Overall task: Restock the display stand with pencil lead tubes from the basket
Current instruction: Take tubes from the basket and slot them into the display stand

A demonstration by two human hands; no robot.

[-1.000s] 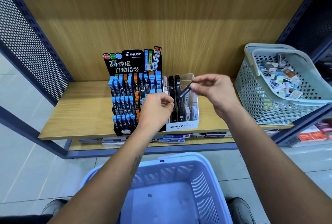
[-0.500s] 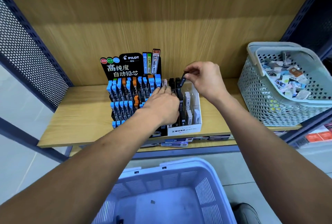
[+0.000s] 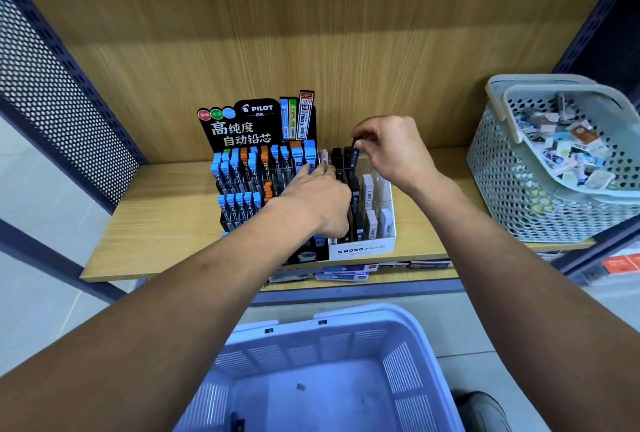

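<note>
Since a second ago both hands have moved forward from above the shelf edge to the display. The right hand [image 3: 393,151] has carried its black lead tube [image 3: 354,154] to the back row of the white MONO display box [image 3: 362,249], turning it from a slant to nearly upright. The tube's long axis now runs vertically, with its top end pinched between thumb and curled fingers and its lower end among the other black tubes. The left hand [image 3: 317,198] lies with fingers extended and flat over the tubes where the box meets the black Pilot display stand [image 3: 254,127], gripping nothing visible. A lavender basket [image 3: 407,362] sits below, and a grey-green basket [image 3: 502,172] of small packets stands on the shelf [image 3: 156,224] at right.
</note>
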